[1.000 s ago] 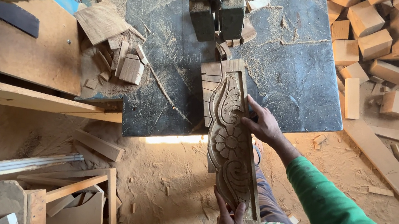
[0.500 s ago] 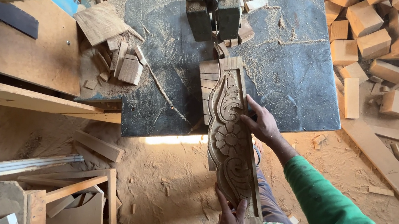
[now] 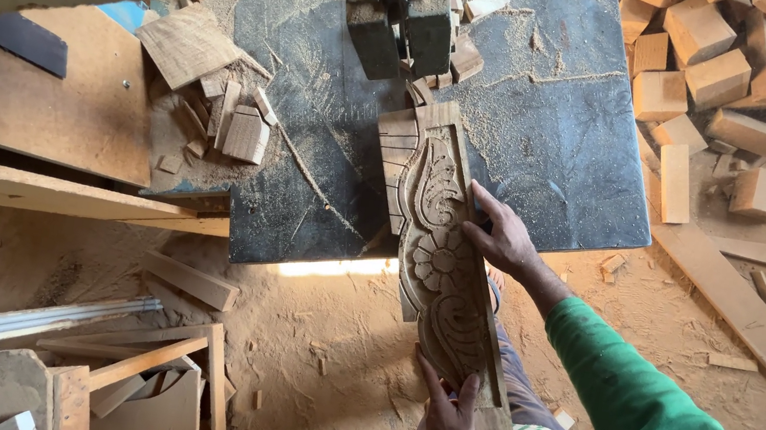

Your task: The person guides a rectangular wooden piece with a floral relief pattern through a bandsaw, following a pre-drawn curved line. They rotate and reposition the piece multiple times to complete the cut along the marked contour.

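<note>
Both hands are gripping the carved wooden panel: the right hand is clasping its right edge, the left hand is supporting its near end. Its far end is lying on the dark saw table (dusted with sawdust), beside the blade guide.

One carved wooden panel on the saw table, two hands on it: right hand, left hand. Roughly a dozen cut wood blocks piled off the table's right edge, exact count unclear. About six small offcuts at its left edge, one long plank on the floor.
</note>
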